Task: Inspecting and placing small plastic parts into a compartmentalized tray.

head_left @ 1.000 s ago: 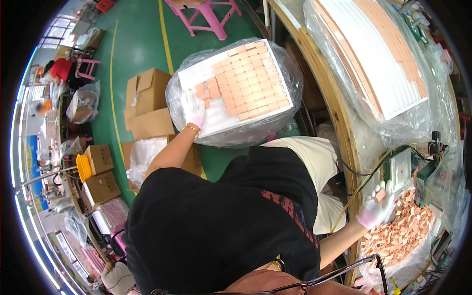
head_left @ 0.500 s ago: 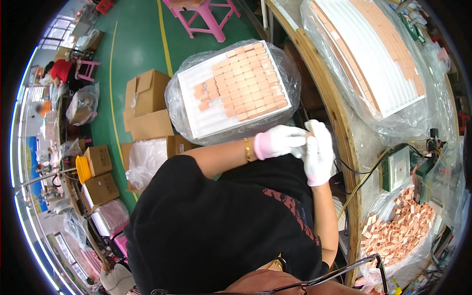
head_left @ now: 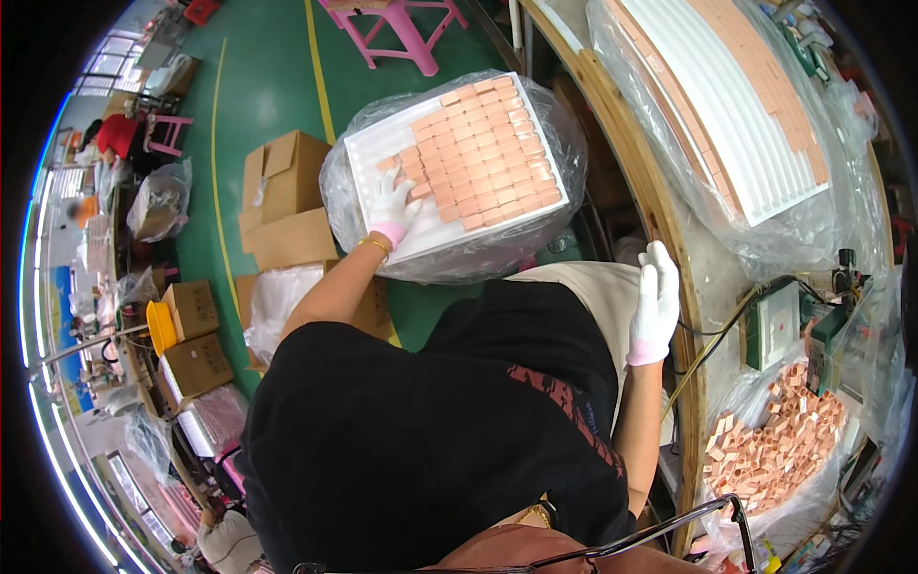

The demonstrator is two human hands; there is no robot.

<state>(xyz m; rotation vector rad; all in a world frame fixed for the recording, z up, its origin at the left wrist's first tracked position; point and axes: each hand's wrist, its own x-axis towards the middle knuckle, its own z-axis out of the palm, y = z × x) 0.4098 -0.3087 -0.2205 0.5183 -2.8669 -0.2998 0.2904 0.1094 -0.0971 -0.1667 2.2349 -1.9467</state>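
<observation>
My left hand (head_left: pixel 390 209), in a white glove with a pink cuff, reaches over the white ridged tray (head_left: pixel 361 165). Its fingers are spread and rest at the uneven left edge of the rows of small copper-coloured blocks (head_left: pixel 483 153). Whether a block lies under the fingertips is hidden. My right hand (head_left: pixel 656 301), gloved the same way, is raised beside the wooden bench edge (head_left: pixel 660 225). Its fingers stretch upward, and I make out nothing held in them.
Clear plastic film (head_left: pixel 564 124) surrounds the tray. On the bench at right lie a second white tray (head_left: pixel 755 143) with copper-coloured pieces, a heap of loose copper-coloured pieces (head_left: pixel 775 450) and a cable (head_left: pixel 712 335). Cardboard boxes (head_left: pixel 292 182) stand left; a pink stool (head_left: pixel 402 38) stands beyond.
My hands were together at the bench edge and have parted. The left swung left onto the tray's blocks; the right shifted slightly right, its fingers straightening.
</observation>
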